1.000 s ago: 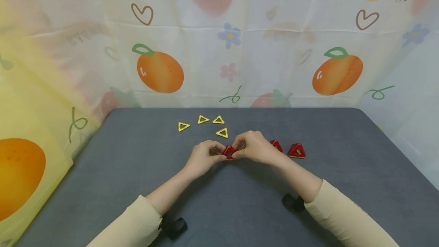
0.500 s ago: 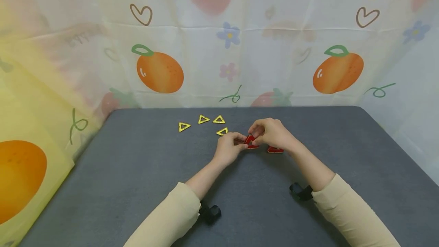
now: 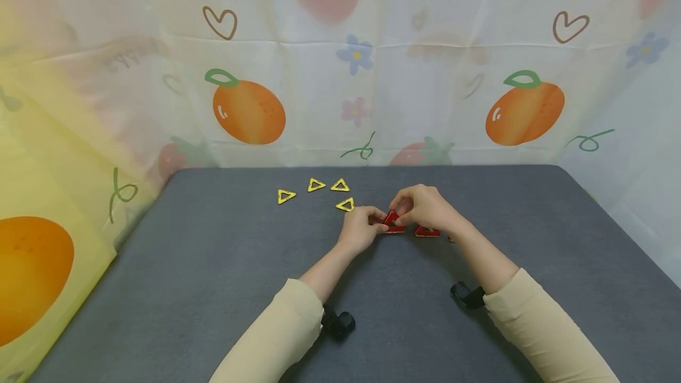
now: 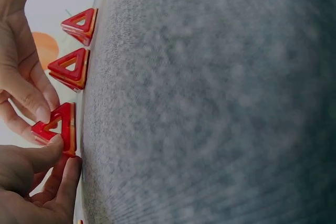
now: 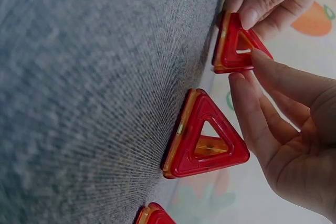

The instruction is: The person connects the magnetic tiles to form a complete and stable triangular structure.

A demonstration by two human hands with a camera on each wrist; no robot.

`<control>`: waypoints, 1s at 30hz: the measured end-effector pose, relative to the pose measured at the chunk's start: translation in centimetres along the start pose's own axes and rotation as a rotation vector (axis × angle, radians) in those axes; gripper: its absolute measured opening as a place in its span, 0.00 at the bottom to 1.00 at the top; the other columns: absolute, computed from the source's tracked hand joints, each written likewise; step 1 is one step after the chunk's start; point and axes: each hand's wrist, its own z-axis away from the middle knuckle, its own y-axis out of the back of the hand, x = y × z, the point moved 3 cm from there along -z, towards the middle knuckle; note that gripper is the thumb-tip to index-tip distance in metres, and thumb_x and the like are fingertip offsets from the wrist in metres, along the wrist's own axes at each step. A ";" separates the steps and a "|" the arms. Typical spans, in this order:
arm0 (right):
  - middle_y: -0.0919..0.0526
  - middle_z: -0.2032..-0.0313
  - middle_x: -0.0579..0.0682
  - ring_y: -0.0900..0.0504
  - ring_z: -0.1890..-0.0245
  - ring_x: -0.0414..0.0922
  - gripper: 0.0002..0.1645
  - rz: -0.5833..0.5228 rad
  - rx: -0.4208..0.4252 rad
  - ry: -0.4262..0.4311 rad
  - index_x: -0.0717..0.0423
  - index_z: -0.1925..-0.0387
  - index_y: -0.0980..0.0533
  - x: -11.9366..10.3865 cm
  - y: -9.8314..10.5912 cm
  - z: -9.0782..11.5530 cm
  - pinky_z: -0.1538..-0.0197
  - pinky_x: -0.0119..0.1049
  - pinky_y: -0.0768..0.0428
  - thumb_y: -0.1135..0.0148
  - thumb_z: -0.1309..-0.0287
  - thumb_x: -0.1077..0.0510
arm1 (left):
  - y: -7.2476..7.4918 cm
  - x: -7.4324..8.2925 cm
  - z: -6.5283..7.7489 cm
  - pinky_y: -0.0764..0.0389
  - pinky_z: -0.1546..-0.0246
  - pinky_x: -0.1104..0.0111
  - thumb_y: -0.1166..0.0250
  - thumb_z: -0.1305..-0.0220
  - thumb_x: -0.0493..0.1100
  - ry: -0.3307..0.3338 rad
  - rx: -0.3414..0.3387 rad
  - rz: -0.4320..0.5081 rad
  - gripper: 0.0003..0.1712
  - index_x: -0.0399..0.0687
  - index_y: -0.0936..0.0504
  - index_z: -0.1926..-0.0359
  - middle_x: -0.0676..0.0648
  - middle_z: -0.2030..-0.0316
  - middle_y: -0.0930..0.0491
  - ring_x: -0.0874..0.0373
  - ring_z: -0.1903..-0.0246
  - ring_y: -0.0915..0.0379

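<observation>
Both hands hold a small pyramid of red triangular magnetic tiles [image 3: 395, 230] low over the dark table. My left hand [image 3: 357, 230] pinches its left side, thumb [image 4: 48, 153] on the front face. From the other side, my right hand [image 3: 427, 207] pinches it near the top, with the thumb at the triangular opening. A yellow-orange layer shows along its base edge in the right wrist view. Just right of it stands a second red pyramid [image 3: 427, 233], partly behind the right hand. A third red pyramid [image 4: 91, 24], mostly hidden by the right wrist in the head view, stands beyond it.
Several flat yellow triangular tiles [image 3: 340, 185] lie toward the back of the dark grey table [image 3: 213, 265], left of the hands. A printed fabric sheet [image 3: 319, 105] hangs behind the table's far edge. Black cameras [image 3: 340, 325] sit on both wrists.
Both hands have carried the held pyramid right and slightly back, setting it in line beside the other red pyramids. Over the last half second they have shifted only slightly.
</observation>
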 end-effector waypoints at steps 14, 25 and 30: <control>0.12 0.64 0.51 0.17 0.63 0.44 0.14 0.004 -0.028 -0.009 0.53 0.57 0.16 0.2 -0.3 0.0 0.59 0.38 0.17 0.27 0.47 0.62 | 0.1 -0.4 0.2 0.17 0.56 0.63 0.29 0.41 0.37 -0.015 -0.035 0.008 0.09 0.40 0.12 0.59 0.42 0.62 0.11 0.52 0.60 0.15; 0.12 0.64 0.51 0.17 0.63 0.44 0.13 -0.012 -0.027 -0.005 0.53 0.58 0.16 0.3 -0.6 0.0 0.59 0.38 0.18 0.27 0.47 0.62 | 0.2 -0.5 0.3 0.18 0.62 0.69 0.28 0.43 0.37 -0.007 -0.036 0.007 0.09 0.40 0.12 0.60 0.42 0.63 0.11 0.52 0.61 0.14; 0.12 0.64 0.52 0.16 0.64 0.43 0.13 -0.008 -0.022 -0.008 0.55 0.59 0.17 0.2 -0.6 0.0 0.60 0.37 0.17 0.27 0.48 0.63 | 0.0 -0.6 0.3 0.19 0.67 0.72 0.28 0.43 0.36 0.002 -0.044 0.029 0.10 0.39 0.12 0.59 0.41 0.62 0.11 0.53 0.64 0.15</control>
